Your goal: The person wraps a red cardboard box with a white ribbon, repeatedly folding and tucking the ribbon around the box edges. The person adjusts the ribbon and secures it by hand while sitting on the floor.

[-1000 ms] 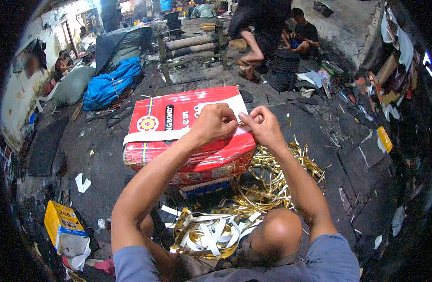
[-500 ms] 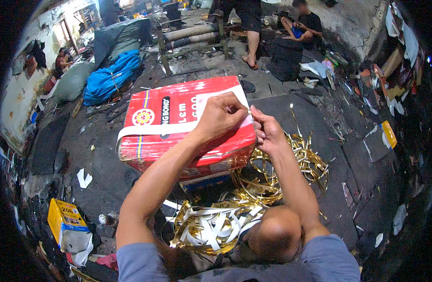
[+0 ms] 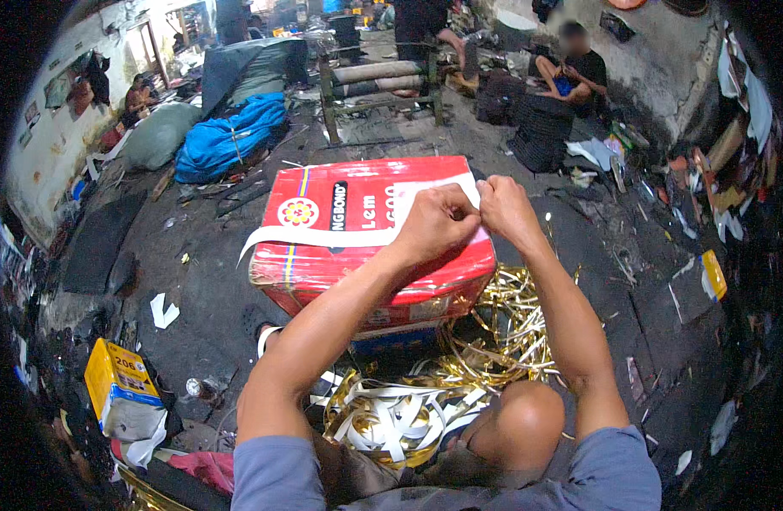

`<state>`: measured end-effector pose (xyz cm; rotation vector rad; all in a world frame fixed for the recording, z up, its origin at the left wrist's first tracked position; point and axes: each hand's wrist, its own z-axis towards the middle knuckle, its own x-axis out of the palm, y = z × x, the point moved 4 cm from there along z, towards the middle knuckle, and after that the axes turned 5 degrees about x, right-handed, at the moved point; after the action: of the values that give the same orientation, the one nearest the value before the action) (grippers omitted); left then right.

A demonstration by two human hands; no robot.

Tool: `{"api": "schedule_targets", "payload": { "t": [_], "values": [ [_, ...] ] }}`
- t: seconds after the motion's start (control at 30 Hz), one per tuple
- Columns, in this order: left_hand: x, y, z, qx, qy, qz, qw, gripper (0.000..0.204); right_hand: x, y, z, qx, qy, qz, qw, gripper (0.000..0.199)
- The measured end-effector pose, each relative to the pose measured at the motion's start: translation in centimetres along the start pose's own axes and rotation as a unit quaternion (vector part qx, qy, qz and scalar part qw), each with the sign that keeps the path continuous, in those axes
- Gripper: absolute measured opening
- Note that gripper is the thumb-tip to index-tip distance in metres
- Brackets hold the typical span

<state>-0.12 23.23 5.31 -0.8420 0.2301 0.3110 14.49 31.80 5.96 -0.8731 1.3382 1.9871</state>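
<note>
The left hand and right hand meet over the white strip; the fingertips and the exact grip point are hidden behind the knuckles. The left forearm covers part of the red box, including its printed front. The blue box beneath shows only one edge. The person's knee covers part of the ribbon pile. The seated person in the background is blurred.

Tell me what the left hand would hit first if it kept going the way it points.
The left hand points up-right toward the right hand; their fingertips already nearly touch over the white strip, so it would probably meet that hand first.
</note>
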Motion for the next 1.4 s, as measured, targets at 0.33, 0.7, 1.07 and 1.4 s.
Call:
{"api": "schedule_targets", "payload": {
  "t": [0.33, 0.7, 1.07, 1.4],
  "values": [
    [0.4, 0.1, 0.4, -0.031, 0.011, 0.015, 0.999, 0.006, 7.7, -8.0, -1.2, 0.026, -0.029, 0.194, 0.980, 0.038],
    [0.3, 1.0, 0.7, -0.056, 0.020, 0.009, 0.998, 0.007, 22.7, -20.4, -7.3, 0.036, -0.023, 0.229, 0.972, 0.040],
    [0.9, 1.4, 1.4, -0.063, 0.032, -0.032, 0.997, 0.004, 28.6, -29.8, -14.9, 0.121, 0.064, -0.018, 0.990, 0.021],
    [0.0, 1.7, 0.4, -0.065, 0.037, -0.035, 0.997, 0.005, 26.8, -28.8, -16.6, 0.225, 0.128, -0.021, 0.966, 0.031]
  ]
}}
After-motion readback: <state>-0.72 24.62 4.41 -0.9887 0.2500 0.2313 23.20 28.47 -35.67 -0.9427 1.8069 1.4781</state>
